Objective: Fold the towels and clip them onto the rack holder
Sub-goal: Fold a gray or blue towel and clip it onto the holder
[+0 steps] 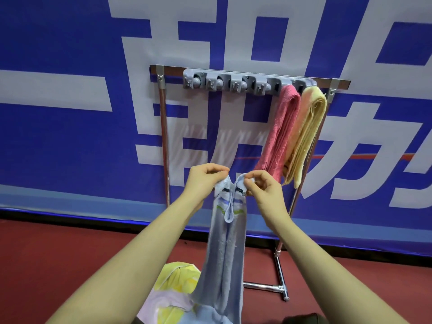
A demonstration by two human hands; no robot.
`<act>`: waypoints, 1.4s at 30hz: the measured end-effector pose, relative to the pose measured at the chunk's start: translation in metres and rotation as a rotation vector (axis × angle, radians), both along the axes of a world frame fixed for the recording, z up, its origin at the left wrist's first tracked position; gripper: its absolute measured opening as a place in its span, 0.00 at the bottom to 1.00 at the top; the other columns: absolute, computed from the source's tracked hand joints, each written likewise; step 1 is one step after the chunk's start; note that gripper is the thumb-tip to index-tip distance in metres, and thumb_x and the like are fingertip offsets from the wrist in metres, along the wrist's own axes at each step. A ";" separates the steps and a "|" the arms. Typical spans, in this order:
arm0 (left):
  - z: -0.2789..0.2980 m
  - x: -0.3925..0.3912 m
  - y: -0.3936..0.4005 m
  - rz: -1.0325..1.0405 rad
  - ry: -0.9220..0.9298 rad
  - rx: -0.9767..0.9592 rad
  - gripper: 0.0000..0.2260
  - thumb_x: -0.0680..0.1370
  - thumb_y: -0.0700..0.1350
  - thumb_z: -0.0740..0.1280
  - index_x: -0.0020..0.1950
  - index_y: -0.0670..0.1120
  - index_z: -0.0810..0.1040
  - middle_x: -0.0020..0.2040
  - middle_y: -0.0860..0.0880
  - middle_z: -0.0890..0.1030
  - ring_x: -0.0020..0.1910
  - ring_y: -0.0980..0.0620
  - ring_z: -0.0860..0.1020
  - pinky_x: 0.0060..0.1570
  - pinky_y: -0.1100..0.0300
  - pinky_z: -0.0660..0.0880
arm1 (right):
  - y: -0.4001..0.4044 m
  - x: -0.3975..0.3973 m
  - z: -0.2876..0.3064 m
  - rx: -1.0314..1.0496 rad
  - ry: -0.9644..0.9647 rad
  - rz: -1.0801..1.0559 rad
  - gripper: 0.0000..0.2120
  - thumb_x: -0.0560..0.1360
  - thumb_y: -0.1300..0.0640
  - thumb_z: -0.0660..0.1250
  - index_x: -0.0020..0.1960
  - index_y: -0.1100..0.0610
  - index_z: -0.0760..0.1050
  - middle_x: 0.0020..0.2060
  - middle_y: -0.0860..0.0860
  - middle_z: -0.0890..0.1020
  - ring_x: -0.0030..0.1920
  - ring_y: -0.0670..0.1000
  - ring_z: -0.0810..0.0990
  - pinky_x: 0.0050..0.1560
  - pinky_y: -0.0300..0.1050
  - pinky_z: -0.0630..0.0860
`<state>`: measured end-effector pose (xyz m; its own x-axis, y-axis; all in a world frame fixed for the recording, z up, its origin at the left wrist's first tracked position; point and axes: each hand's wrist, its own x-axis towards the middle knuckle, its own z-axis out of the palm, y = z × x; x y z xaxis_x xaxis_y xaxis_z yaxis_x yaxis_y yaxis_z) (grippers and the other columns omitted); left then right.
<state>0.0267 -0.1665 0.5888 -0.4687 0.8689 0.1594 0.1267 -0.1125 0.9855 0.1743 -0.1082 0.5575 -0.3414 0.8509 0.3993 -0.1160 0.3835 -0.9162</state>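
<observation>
A light blue towel (224,251) with a striped band and a hanging loop dangles lengthwise in front of me. My left hand (205,181) pinches its top left corner and my right hand (264,188) pinches the top right corner, the two corners nearly together. Above them, a grey clip holder (236,83) with several clips is fixed to the top bar of a metal rack (164,136). A pink towel (280,134) and a yellow towel (306,136) hang folded from its two rightmost clips.
More towels, yellow and pale pink (173,291), lie in a heap on the red floor (46,253) below my arms. The rack's foot (280,286) stands at the lower right. A blue and white banner wall (70,113) is right behind the rack.
</observation>
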 end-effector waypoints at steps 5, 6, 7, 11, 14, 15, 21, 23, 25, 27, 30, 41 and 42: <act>0.002 0.009 -0.001 0.020 -0.095 -0.026 0.05 0.74 0.35 0.69 0.43 0.44 0.82 0.36 0.48 0.81 0.31 0.57 0.77 0.30 0.66 0.75 | -0.009 -0.001 0.003 0.041 -0.037 0.056 0.06 0.75 0.67 0.67 0.46 0.57 0.76 0.40 0.45 0.82 0.42 0.45 0.80 0.47 0.44 0.77; 0.003 0.011 -0.001 0.016 -0.137 -0.033 0.05 0.74 0.35 0.69 0.43 0.44 0.81 0.36 0.47 0.81 0.30 0.57 0.78 0.31 0.65 0.76 | -0.011 -0.001 0.004 0.030 -0.031 0.073 0.07 0.74 0.66 0.69 0.46 0.56 0.76 0.41 0.47 0.83 0.43 0.45 0.80 0.47 0.44 0.77; 0.004 0.013 -0.002 0.009 -0.184 -0.036 0.05 0.74 0.34 0.68 0.43 0.43 0.81 0.36 0.46 0.81 0.29 0.56 0.79 0.31 0.65 0.77 | -0.013 -0.001 0.004 0.017 -0.022 0.093 0.08 0.72 0.66 0.71 0.46 0.55 0.75 0.42 0.50 0.83 0.44 0.46 0.81 0.48 0.43 0.77; 0.012 0.018 -0.004 0.009 -0.280 -0.014 0.04 0.74 0.32 0.68 0.42 0.39 0.80 0.29 0.46 0.81 0.25 0.55 0.80 0.29 0.64 0.78 | -0.015 -0.002 0.003 0.058 -0.091 0.075 0.16 0.67 0.62 0.76 0.49 0.51 0.74 0.47 0.53 0.81 0.44 0.47 0.79 0.47 0.40 0.77; 0.016 0.021 -0.006 0.010 -0.276 -0.008 0.05 0.74 0.32 0.68 0.41 0.40 0.80 0.31 0.45 0.81 0.27 0.55 0.80 0.32 0.64 0.79 | -0.012 -0.003 0.003 0.148 -0.122 0.021 0.14 0.71 0.62 0.74 0.49 0.49 0.72 0.46 0.53 0.80 0.44 0.53 0.79 0.47 0.48 0.77; 0.017 0.021 -0.006 0.011 -0.256 -0.015 0.05 0.74 0.33 0.68 0.41 0.41 0.80 0.33 0.44 0.81 0.28 0.55 0.80 0.32 0.65 0.79 | -0.012 -0.003 0.003 0.157 -0.114 0.017 0.11 0.73 0.62 0.72 0.49 0.50 0.72 0.45 0.55 0.81 0.45 0.56 0.80 0.47 0.51 0.77; 0.015 0.015 -0.008 -0.018 0.228 -0.023 0.08 0.77 0.41 0.66 0.41 0.50 0.81 0.41 0.54 0.81 0.44 0.57 0.78 0.45 0.64 0.74 | -0.015 0.002 0.010 0.192 -0.054 0.019 0.07 0.78 0.65 0.63 0.52 0.55 0.71 0.45 0.49 0.80 0.45 0.43 0.79 0.49 0.40 0.75; 0.014 0.015 -0.011 -0.106 0.301 -0.061 0.07 0.78 0.42 0.65 0.43 0.50 0.80 0.44 0.57 0.79 0.45 0.59 0.76 0.48 0.66 0.72 | -0.013 0.004 0.011 0.182 -0.052 0.008 0.09 0.79 0.63 0.62 0.54 0.51 0.69 0.44 0.48 0.79 0.47 0.45 0.79 0.51 0.41 0.75; 0.011 0.013 -0.012 -0.121 0.342 -0.064 0.04 0.77 0.44 0.67 0.42 0.51 0.78 0.48 0.55 0.77 0.48 0.58 0.75 0.50 0.66 0.70 | -0.012 0.006 0.012 0.174 -0.063 0.000 0.08 0.79 0.62 0.62 0.53 0.50 0.68 0.43 0.49 0.79 0.47 0.48 0.78 0.53 0.46 0.74; 0.009 0.011 -0.012 -0.140 0.373 -0.029 0.05 0.76 0.46 0.69 0.40 0.52 0.78 0.49 0.53 0.77 0.49 0.57 0.74 0.54 0.63 0.70 | -0.011 0.007 0.014 0.168 -0.061 0.007 0.06 0.80 0.62 0.61 0.54 0.52 0.68 0.45 0.51 0.80 0.49 0.49 0.79 0.53 0.47 0.75; 0.006 0.009 -0.012 -0.199 0.427 -0.010 0.06 0.75 0.48 0.70 0.39 0.51 0.78 0.42 0.55 0.79 0.45 0.58 0.76 0.55 0.58 0.73 | -0.010 0.011 0.021 0.155 -0.016 -0.004 0.05 0.79 0.63 0.62 0.51 0.55 0.72 0.46 0.50 0.80 0.49 0.47 0.79 0.53 0.44 0.76; 0.003 0.005 -0.016 -0.237 0.557 -0.038 0.11 0.65 0.65 0.67 0.37 0.59 0.78 0.36 0.64 0.79 0.55 0.46 0.74 0.63 0.41 0.67 | -0.002 0.015 0.041 0.124 0.050 -0.170 0.07 0.77 0.65 0.63 0.49 0.56 0.78 0.44 0.48 0.83 0.46 0.46 0.80 0.51 0.45 0.76; 0.007 0.005 -0.018 -0.262 0.580 -0.033 0.11 0.66 0.64 0.67 0.38 0.59 0.78 0.37 0.65 0.79 0.57 0.46 0.72 0.64 0.42 0.66 | -0.003 0.016 0.041 0.127 0.048 -0.181 0.07 0.77 0.65 0.63 0.49 0.56 0.78 0.44 0.48 0.83 0.46 0.46 0.80 0.51 0.45 0.76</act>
<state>0.0315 -0.1840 0.5957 -0.0857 0.9516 0.2951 0.6132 -0.1830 0.7684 0.1902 -0.1108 0.5988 -0.1659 0.8383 0.5194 -0.0770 0.5141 -0.8543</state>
